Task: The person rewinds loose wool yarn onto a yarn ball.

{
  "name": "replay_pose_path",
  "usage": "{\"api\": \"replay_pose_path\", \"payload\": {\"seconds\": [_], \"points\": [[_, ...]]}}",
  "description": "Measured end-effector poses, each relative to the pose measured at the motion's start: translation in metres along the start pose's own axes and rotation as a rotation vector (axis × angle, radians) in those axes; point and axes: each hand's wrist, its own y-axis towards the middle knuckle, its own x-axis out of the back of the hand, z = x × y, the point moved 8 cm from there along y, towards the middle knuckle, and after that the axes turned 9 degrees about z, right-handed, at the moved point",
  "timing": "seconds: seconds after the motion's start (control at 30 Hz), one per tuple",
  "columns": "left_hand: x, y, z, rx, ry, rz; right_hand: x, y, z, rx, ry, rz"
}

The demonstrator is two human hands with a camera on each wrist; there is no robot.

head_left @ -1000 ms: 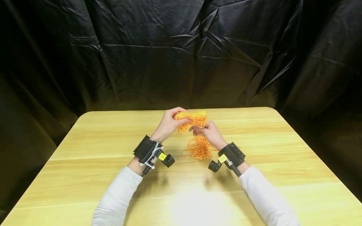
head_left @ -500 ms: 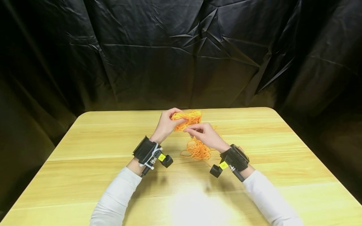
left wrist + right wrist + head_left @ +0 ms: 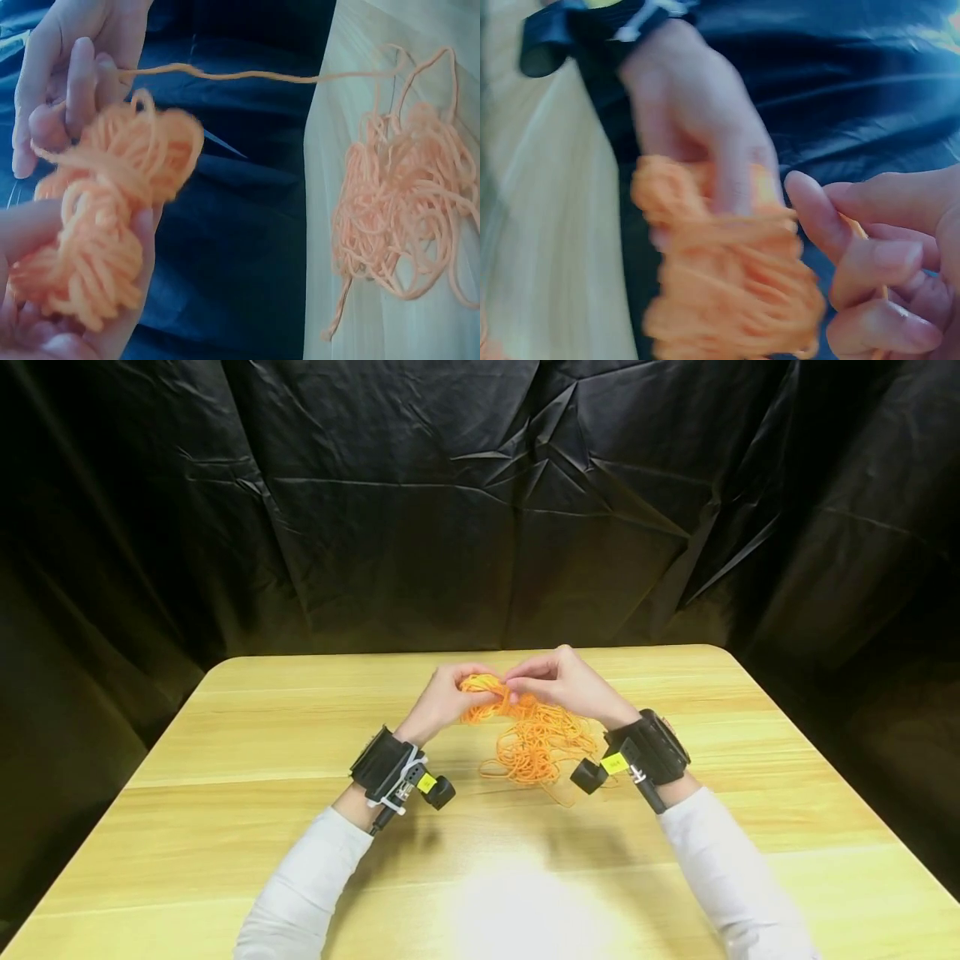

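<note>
A wound bundle of orange yarn (image 3: 480, 685) is gripped by my left hand (image 3: 438, 706), thumb in front and fingers behind, above the far part of the table. Wraps of yarn cross its middle, seen large in the right wrist view, where the bundle (image 3: 735, 292) looks blurred. My right hand (image 3: 581, 685) is at the bundle's right end, fingers curled on a single yarn strand (image 3: 247, 73). That strand runs across to a loose tangle of yarn (image 3: 409, 202) on the table. From the head, the loose tangle (image 3: 534, 752) lies below and right of the bundle.
The light wooden table (image 3: 225, 827) has rounded far corners. Behind it hangs a black sheet (image 3: 390, 543). Black camera straps, including the right one (image 3: 648, 747), are worn on both wrists, their small cameras jutting inward. A loose yarn end trails from the tangle.
My right hand has passed from under the bundle, around its near side, up to its right end. The left hand has lowered the bundle slightly. More of the loose tangle shows.
</note>
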Motion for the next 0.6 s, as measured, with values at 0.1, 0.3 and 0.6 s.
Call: {"api": "replay_pose_path", "payload": {"seconds": [0.1,0.3,0.6], "points": [[-0.005,-0.001,-0.002,-0.023,0.005,0.066,0.008,0.001,-0.003,0.002,0.07,0.004],[-0.011,-0.004,-0.006,-0.037,-0.02,0.126,0.013,0.003,-0.03,-0.063,0.181,-0.035],[-0.005,-0.004,-0.006,0.003,-0.164,0.06,-0.013,0.002,-0.067,-0.057,0.47,-0.064]]}}
